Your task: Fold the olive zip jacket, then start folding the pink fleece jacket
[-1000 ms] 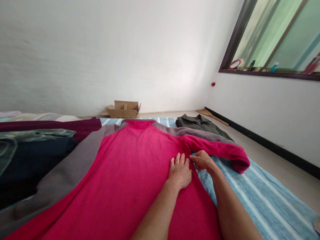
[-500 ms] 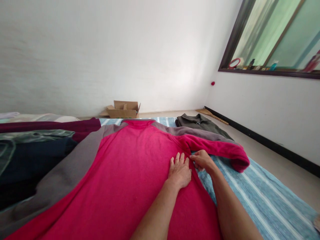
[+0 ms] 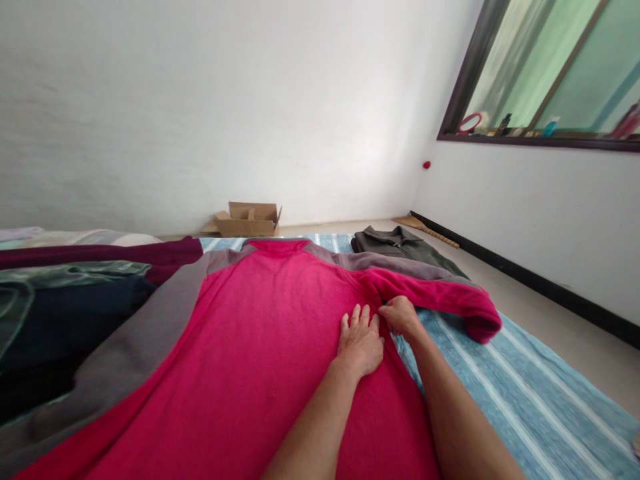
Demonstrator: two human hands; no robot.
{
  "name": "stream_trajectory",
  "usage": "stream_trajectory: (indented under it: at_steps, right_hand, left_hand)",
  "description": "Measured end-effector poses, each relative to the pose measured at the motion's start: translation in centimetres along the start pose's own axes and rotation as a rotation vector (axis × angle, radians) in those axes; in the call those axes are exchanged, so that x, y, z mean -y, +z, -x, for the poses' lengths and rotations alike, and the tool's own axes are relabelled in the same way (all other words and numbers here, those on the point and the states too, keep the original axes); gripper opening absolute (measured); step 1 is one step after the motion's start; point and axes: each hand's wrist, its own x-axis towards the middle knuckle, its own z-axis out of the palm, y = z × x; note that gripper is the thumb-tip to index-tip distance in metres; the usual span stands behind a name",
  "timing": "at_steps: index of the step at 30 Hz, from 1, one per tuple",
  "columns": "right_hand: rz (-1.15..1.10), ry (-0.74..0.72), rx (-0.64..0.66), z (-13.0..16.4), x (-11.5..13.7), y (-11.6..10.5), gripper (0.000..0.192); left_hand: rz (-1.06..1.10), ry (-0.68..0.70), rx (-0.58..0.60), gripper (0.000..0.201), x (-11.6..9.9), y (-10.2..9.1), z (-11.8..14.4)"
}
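A bright pink fleece jacket (image 3: 240, 347) with grey shoulder and sleeve panels lies spread out, its collar away from me. My left hand (image 3: 360, 341) rests flat on its right side with the fingers spread. Just beside it, my right hand (image 3: 399, 313) pinches the jacket's edge near the right armpit, thumb and fingers closed. The right sleeve (image 3: 435, 292) reaches out to the right with its cuff bent toward me. On the left, the grey sleeve (image 3: 135, 340) runs down toward the near corner.
Blue striped bedding (image 3: 505, 387) lies beneath the jacket. A folded dark jacket (image 3: 400, 243) sits at the far right, and dark clothes (image 3: 75, 313) are piled at left. Beyond the bed stands an open cardboard box (image 3: 247, 223) by the wall. A window sill (image 3: 540, 141) holds small items.
My right hand has shifted slightly up and left along the jacket's edge, still pinching it. The left hand stays in place on the fabric.
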Motion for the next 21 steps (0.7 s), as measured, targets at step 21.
stream_trajectory:
  at_steps: [21]
  right_hand:
    - [0.184,-0.131,-0.061,-0.24,-0.63,-0.26,0.023]
  left_hand:
    - [-0.011,0.016,-0.017,0.053,0.07,0.08,0.06]
